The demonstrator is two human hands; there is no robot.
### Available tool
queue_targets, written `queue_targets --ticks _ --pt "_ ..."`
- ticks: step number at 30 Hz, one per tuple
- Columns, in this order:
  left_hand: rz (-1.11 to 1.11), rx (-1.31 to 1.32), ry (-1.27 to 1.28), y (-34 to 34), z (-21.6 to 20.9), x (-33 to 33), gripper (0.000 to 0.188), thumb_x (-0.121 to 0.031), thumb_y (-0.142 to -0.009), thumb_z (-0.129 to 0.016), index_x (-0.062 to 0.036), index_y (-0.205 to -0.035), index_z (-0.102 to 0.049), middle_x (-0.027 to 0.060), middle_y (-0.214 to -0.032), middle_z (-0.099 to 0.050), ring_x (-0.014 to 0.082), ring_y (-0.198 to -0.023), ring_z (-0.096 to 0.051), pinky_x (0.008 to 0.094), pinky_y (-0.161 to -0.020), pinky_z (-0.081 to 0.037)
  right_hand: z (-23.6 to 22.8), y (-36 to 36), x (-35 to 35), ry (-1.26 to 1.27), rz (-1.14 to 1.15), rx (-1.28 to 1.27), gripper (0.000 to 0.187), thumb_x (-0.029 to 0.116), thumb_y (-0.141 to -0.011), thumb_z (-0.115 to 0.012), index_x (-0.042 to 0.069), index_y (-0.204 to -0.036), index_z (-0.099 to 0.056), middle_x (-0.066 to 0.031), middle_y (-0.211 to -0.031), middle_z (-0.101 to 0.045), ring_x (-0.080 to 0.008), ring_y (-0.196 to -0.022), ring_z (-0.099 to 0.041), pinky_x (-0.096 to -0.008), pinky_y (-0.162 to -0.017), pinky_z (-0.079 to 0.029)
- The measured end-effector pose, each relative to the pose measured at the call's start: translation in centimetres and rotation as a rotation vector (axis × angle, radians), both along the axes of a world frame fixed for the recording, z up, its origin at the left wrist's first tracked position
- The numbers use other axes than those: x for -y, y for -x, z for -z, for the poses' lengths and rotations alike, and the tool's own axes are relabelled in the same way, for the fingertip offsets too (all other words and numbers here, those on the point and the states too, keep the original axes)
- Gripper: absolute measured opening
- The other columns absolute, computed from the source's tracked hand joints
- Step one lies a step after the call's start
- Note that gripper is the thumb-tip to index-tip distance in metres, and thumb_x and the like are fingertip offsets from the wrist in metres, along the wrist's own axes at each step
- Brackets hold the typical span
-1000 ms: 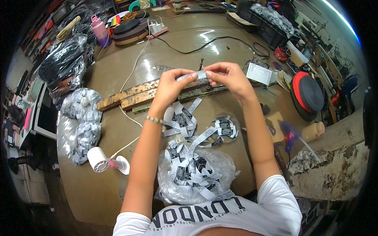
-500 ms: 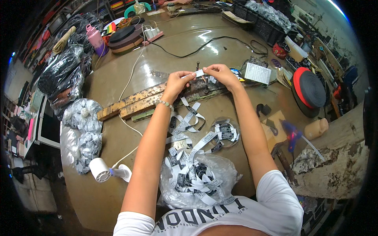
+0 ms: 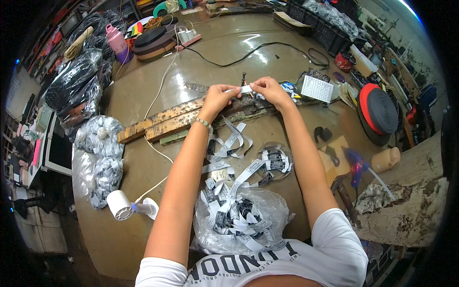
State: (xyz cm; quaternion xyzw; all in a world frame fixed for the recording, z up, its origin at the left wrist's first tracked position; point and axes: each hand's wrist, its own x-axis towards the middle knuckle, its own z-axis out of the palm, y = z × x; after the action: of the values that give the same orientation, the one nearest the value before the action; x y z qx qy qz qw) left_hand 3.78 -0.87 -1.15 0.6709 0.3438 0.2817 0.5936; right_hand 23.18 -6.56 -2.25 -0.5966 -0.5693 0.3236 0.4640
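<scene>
A short white strip is pinched at both ends.

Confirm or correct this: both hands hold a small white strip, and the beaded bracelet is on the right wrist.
Not the right wrist: in the head view, the beaded bracelet is on the left wrist. The left hand and right hand do hold the small white strip.

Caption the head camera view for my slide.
Left hand and right hand pinch a small white strip near wooden bars, with printed labels closer to the body.
</scene>
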Motion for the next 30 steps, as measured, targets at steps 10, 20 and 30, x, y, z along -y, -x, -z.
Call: queue_targets --ticks 10,20,30 --pt "-0.030 0.004 -0.055 -0.4 0.6 -0.1 0.021 -0.015 -0.078 -0.065 0.0032 -0.088 -0.067 0.0026 -0.071 -0.066 0.0040 -0.048 -0.046 0.0181 -0.045 -0.037 1.4 -0.3 -0.7 0.008 0.013 -0.019 0.028 0.023 -0.081 -0.063 -0.004 -0.082 -0.065 -0.0028 -0.067 -0.057 -0.0095 -0.061 -0.046 -0.0257 -0.056 -0.038" --pt "-0.024 0.072 0.022 -0.1 0.1 0.4 0.025 -0.020 -0.081 -0.065 0.0014 -0.095 -0.065 0.0026 -0.078 -0.066 0.0037 -0.054 -0.046 0.0167 -0.049 -0.037 0.2 -1.1 -0.1 -0.066 0.146 0.234 0.028 0.028 -0.076 -0.066 0.001 -0.081 -0.068 -0.0182 -0.092 -0.060 -0.0275 -0.090 -0.055 -0.0335 -0.081 -0.042" --pt "0.017 0.123 0.088 0.4 -0.9 0.6 0.024 -0.024 -0.083 -0.064 -0.0025 -0.093 -0.066 -0.0008 -0.077 -0.064 0.0022 -0.051 -0.040 0.0157 -0.046 -0.031 -2.0 0.3 0.7 -0.138 0.172 0.165 0.031 0.031 -0.079 -0.066 0.000 -0.080 -0.066 -0.0116 -0.085 -0.059 -0.0190 -0.080 -0.055 -0.0304 -0.073 -0.042"
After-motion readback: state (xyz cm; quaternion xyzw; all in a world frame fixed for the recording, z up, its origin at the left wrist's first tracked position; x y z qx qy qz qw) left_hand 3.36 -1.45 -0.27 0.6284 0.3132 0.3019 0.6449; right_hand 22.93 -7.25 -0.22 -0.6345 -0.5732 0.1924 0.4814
